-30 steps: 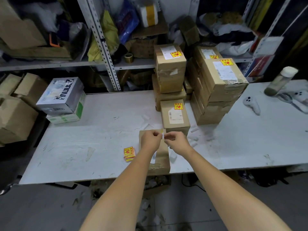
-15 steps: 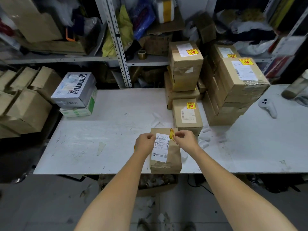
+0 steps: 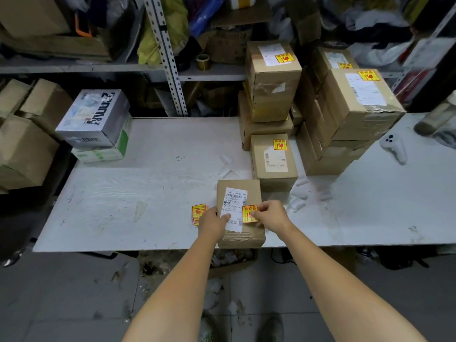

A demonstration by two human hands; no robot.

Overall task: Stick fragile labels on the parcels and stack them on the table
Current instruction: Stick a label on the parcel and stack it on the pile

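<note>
A small brown parcel [image 3: 249,234] with a white shipping label lies at the front edge of the white table [image 3: 148,188]. My right hand [image 3: 271,215] pinches a yellow and red fragile label [image 3: 249,213] against the parcel's top, right of the shipping label. My left hand [image 3: 212,224] rests on the parcel's left side, thumb lying on the shipping label. A small pile of spare fragile labels [image 3: 198,211] lies on the table just left of my left hand. Labelled parcels stand stacked behind: a low one [image 3: 274,161], a tall stack [image 3: 271,80] and a wider stack [image 3: 355,112].
A printed grey box on a green-and-white box [image 3: 95,119] sits at the table's back left. A white controller [image 3: 394,146] and a bottle [image 3: 434,117] lie at the right. Peeled backing strips [image 3: 303,201] litter the table. Cardboard boxes [image 3: 22,139] pile up off the left edge; shelving stands behind.
The fragile label went from being peeled between both hands to lying on the parcel under my right hand. My left hand shifted down to the parcel's left side. The view moved closer.
</note>
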